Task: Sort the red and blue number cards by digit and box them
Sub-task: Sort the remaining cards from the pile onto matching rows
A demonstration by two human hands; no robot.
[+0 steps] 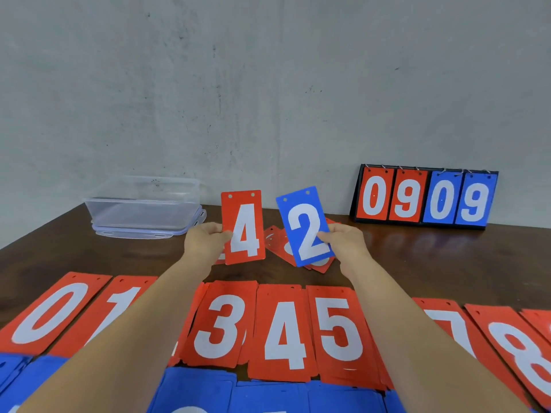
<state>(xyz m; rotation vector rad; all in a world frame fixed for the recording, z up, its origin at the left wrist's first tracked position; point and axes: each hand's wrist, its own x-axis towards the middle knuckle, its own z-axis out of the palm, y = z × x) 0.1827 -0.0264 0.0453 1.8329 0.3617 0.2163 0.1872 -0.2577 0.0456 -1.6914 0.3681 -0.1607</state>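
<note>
1. Head view takes in a dark wooden table [417, 257] running up to a grey wall, with cards spread right across it.
2. Nearest the person lies a row of red number cards [283, 332], face up. You can read 0, 1, 3, 4, 5, 7 and 8, and the forearms cover the rest.
3. At the very near edge sits a row of blue cards [268, 397], their digits mostly cut off.
4. Far right, against the wall, the flip scoreboard [423, 198] stands upright, showing 0 9 in red and 0 9 in blue.
5. Far left, a clear plastic box [143, 204] sits open-topped on its lid [149, 232].
6. Both bare forearms stretch out over the rows, hands raised over mid-table.
7. Left hand [204, 241] has its thumb on the front and fingers behind, pinching the left edge of a red 4 card [244, 228] and holding it upright.
8. Right hand [346, 242] pinches the right edge of a blue 2 card [304, 226] the same way, and the card's top leans left.
9. Behind and between them, a small loose pile of red cards [277, 242] lies on the wood.
</note>
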